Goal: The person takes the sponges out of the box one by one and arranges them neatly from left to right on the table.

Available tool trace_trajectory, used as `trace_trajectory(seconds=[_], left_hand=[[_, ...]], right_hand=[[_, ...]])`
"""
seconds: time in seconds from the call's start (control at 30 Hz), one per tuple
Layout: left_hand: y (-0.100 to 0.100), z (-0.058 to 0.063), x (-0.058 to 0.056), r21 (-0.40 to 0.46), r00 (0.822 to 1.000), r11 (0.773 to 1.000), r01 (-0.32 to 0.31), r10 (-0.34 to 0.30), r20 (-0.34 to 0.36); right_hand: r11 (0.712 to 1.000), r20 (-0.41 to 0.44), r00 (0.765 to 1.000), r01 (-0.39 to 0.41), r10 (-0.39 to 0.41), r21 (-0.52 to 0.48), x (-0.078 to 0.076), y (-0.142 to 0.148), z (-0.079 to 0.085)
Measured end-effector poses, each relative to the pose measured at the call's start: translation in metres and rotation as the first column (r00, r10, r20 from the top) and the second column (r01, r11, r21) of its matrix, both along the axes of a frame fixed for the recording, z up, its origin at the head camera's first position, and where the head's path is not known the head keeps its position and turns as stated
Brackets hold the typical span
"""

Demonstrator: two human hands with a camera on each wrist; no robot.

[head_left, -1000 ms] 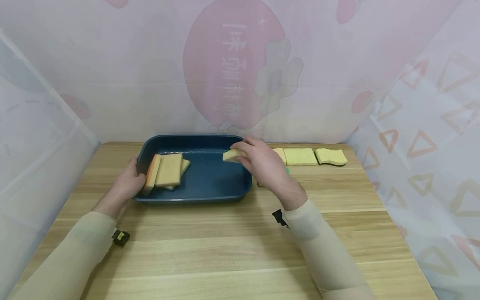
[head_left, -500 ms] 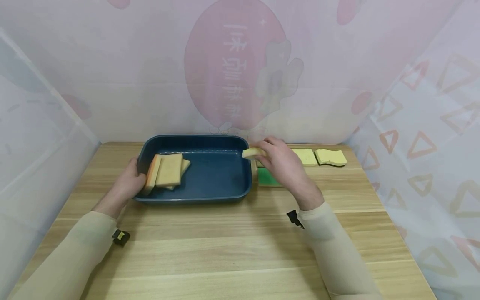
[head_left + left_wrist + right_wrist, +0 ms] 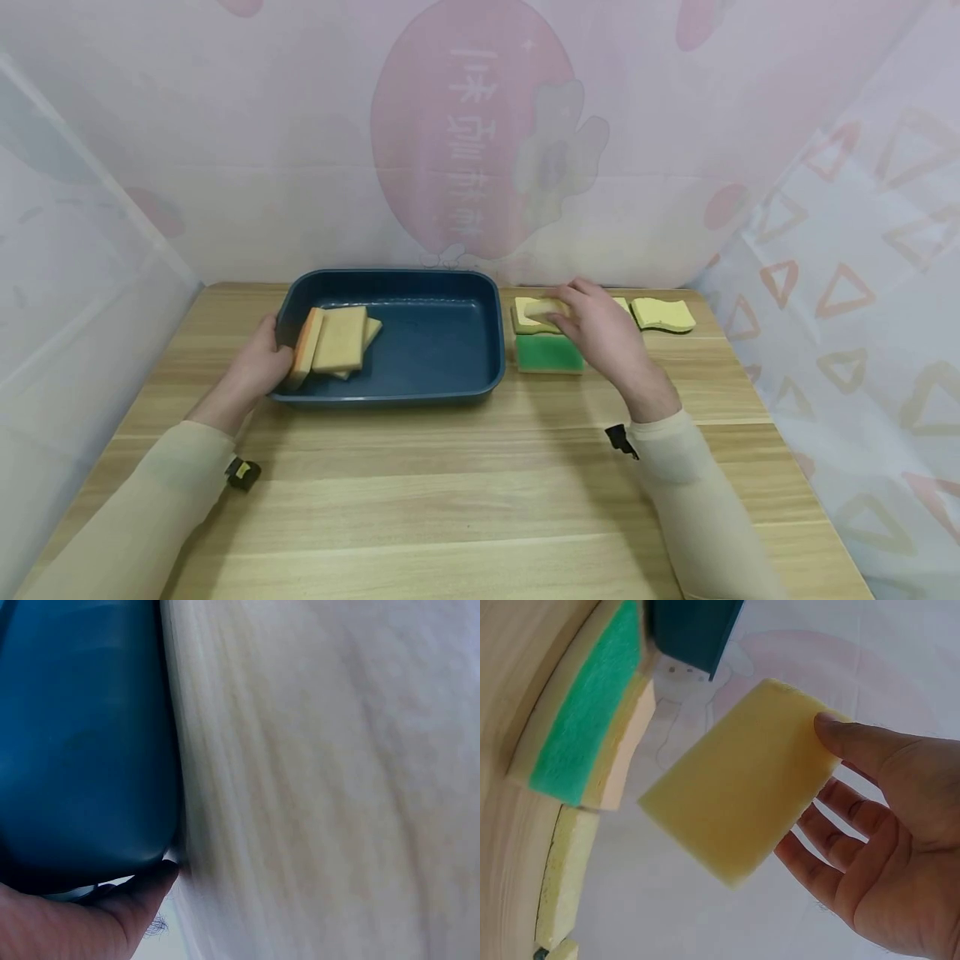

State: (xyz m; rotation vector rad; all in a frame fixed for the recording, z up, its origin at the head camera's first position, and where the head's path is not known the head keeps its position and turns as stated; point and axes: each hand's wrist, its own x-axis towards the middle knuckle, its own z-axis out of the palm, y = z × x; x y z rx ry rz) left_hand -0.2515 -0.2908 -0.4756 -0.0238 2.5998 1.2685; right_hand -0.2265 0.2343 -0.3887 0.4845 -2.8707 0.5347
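My right hand (image 3: 603, 337) pinches a pale yellow rectangular sponge (image 3: 742, 780) by one edge, thumb on its face and fingers behind. It hangs over another yellow sponge (image 3: 527, 318) lying right of the tray, apart from the pieces below in the right wrist view. At the left end of a deep blue tray (image 3: 431, 350), my left hand (image 3: 251, 362) holds the tray's side, a digit at its bottom corner in the left wrist view. Inside the tray's left part lie several sponges: a flat yellow one (image 3: 341, 337) on top, and one with an orange side (image 3: 306, 346) leaning.
A green-topped sponge (image 3: 549, 354) lies on the wooden table (image 3: 450, 500) beside the tray's right end. A wavy yellow sponge (image 3: 663, 313) with a dark underside ends the back row. A printed curtain (image 3: 300, 167) stands behind the table's back edge.
My right hand has carried the yellow sponge rightward from over the tray's right end to above the back row, uncovering the green-topped sponge. My left hand and the tray have stayed put.
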Motion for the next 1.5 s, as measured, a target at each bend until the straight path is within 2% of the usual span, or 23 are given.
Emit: trace_trajectory(seconds=[0.67, 1.13, 1.5], left_hand=[[0.0, -0.001, 0.0, 0.002, 1.0, 1.0, -0.004, 0.004, -0.022], [0.001, -0.002, 0.001, 0.009, 1.0, 1.0, -0.006, 0.006, -0.018], [0.001, -0.002, 0.001, 0.029, 1.0, 1.0, -0.007, 0.007, -0.02]], right_hand=[[0.994, 0.022, 0.998, 0.052, -0.054, 0.091, -0.002, 0.048, -0.022], [0.981, 0.004, 0.997, 0.075, -0.077, 0.181, 0.001, 0.067, -0.04], [0.977, 0.017, 0.998, 0.064, -0.069, 0.206, 0.0, 0.077, -0.052]])
